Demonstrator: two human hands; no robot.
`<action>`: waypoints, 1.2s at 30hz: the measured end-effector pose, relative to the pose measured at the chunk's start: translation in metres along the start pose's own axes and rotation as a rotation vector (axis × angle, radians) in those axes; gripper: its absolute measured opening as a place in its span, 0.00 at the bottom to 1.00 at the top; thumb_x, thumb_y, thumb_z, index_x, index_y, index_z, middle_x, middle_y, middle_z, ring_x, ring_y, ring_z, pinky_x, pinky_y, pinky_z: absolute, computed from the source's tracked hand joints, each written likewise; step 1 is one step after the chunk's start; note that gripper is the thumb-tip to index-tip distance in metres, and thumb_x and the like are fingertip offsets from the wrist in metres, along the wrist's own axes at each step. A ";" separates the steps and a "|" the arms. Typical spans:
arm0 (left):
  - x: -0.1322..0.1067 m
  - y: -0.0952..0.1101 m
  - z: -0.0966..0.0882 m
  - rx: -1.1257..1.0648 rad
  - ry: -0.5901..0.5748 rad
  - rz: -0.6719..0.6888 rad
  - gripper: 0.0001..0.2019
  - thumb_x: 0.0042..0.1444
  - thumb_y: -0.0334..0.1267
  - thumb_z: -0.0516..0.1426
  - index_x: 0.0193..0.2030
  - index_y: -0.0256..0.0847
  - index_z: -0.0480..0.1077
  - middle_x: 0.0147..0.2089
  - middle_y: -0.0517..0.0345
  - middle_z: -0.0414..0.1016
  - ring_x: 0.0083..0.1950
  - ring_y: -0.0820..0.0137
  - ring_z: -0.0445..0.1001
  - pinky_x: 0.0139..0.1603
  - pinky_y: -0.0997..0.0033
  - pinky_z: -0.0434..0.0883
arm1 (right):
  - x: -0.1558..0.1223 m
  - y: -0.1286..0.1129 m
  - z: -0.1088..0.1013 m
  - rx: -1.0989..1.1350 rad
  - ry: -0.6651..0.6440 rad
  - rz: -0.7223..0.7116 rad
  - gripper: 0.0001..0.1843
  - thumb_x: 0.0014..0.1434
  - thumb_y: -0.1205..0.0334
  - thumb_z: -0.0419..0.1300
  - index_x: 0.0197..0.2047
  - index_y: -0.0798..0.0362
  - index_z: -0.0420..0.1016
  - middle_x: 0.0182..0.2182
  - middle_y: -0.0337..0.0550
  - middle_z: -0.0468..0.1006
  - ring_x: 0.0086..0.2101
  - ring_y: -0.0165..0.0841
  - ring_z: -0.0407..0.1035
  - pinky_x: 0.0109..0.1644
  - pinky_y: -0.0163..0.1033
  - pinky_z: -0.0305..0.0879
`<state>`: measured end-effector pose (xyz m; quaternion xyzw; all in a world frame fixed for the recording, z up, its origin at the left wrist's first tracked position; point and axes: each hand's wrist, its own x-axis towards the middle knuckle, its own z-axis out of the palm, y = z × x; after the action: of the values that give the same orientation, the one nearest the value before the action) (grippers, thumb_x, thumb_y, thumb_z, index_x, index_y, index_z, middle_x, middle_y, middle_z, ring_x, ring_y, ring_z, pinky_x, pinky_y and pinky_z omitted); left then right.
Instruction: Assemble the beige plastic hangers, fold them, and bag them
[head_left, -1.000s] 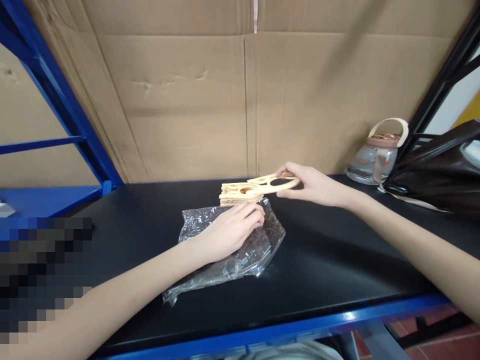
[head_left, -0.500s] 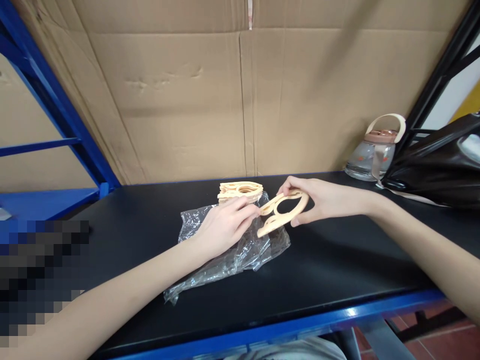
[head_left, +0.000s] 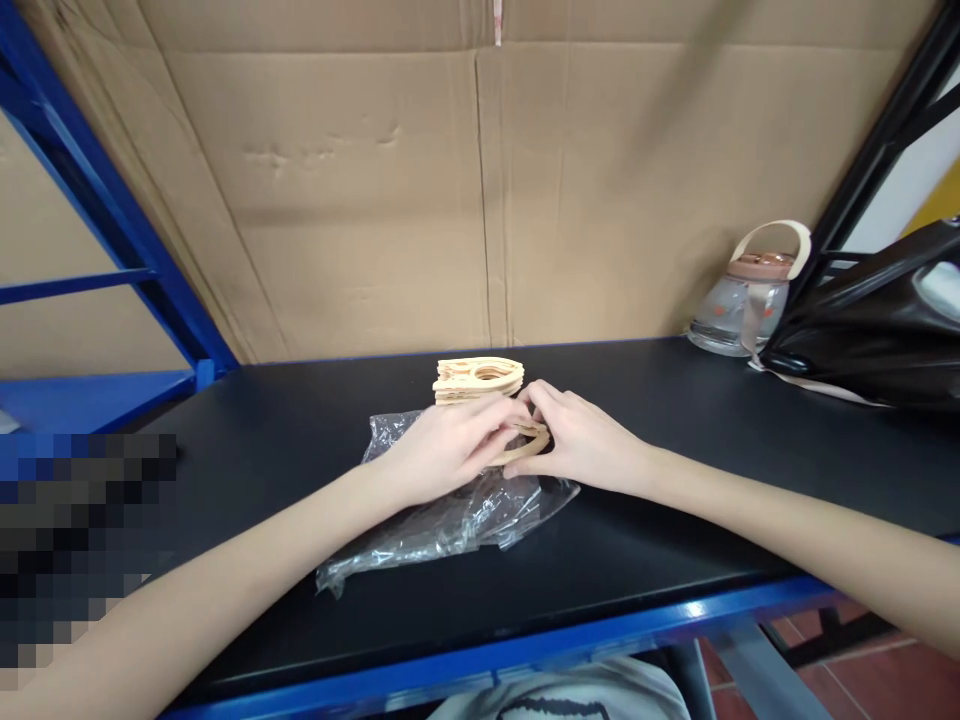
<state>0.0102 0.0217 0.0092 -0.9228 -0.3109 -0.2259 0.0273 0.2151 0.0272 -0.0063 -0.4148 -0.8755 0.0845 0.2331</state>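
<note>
Between my hands is a beige flat piece with a rounded loop end, held low over the plastic bag. My left hand is closed on its left part, and my fingers hide most of that side. On the right, my right hand grips the loop end between thumb and fingers. Just behind my left hand stands a stack of similar beige pieces, each with an oval opening. A crumpled clear plastic bag lies flat beneath my hands.
The black tabletop has a blue front edge. A cardboard wall rises behind it. At the back right are a clear water bottle with a handle and a black bag. A blue frame stands at the left.
My right hand has moved left, bringing the beige piece in close to my left hand. More of the piece is now covered by my fingers. The stack stays put.
</note>
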 end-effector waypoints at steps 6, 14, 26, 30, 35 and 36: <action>-0.002 -0.036 -0.034 0.077 -0.112 -0.285 0.12 0.64 0.44 0.48 0.46 0.44 0.69 0.37 0.61 0.77 0.32 0.70 0.72 0.33 0.71 0.65 | 0.002 0.013 -0.015 0.129 -0.139 -0.075 0.24 0.53 0.45 0.65 0.43 0.49 0.61 0.42 0.42 0.73 0.42 0.39 0.69 0.44 0.45 0.65; -0.006 -0.052 -0.041 -0.197 -0.402 -0.330 0.19 0.56 0.54 0.56 0.45 0.42 0.72 0.40 0.57 0.75 0.37 0.69 0.71 0.36 0.73 0.66 | 0.003 0.021 -0.018 0.181 -0.157 -0.076 0.21 0.54 0.49 0.65 0.43 0.49 0.62 0.41 0.42 0.74 0.43 0.38 0.70 0.45 0.44 0.66; -0.006 -0.035 -0.036 -0.312 -0.492 -0.330 0.25 0.48 0.58 0.62 0.46 0.44 0.70 0.39 0.60 0.71 0.36 0.70 0.67 0.32 0.75 0.62 | -0.001 0.004 -0.014 0.014 -0.075 -0.116 0.22 0.52 0.50 0.68 0.38 0.49 0.60 0.34 0.36 0.76 0.33 0.33 0.70 0.41 0.42 0.64; -0.005 -0.026 -0.045 -0.276 -0.507 -0.319 0.29 0.48 0.57 0.62 0.54 0.46 0.67 0.48 0.57 0.72 0.43 0.67 0.70 0.39 0.73 0.65 | -0.001 0.001 -0.011 -0.001 -0.052 -0.154 0.21 0.53 0.51 0.67 0.37 0.49 0.58 0.32 0.35 0.75 0.32 0.32 0.69 0.41 0.41 0.63; -0.007 -0.016 -0.054 -0.111 -0.504 -0.248 0.29 0.47 0.56 0.63 0.54 0.48 0.68 0.57 0.55 0.69 0.54 0.59 0.68 0.49 0.67 0.65 | -0.001 0.003 -0.009 0.021 -0.046 -0.171 0.19 0.56 0.53 0.65 0.39 0.49 0.58 0.33 0.35 0.76 0.32 0.32 0.69 0.43 0.41 0.64; -0.008 -0.015 -0.054 -0.084 -0.509 -0.244 0.28 0.47 0.56 0.62 0.53 0.47 0.69 0.56 0.55 0.69 0.54 0.59 0.69 0.49 0.67 0.65 | -0.001 0.004 -0.008 0.025 -0.042 -0.168 0.20 0.55 0.53 0.65 0.39 0.49 0.58 0.33 0.35 0.76 0.32 0.32 0.69 0.42 0.41 0.64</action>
<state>-0.0258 0.0190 0.0527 -0.9060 -0.4066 -0.0012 -0.1174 0.2223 0.0282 -0.0008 -0.3349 -0.9108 0.0843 0.2261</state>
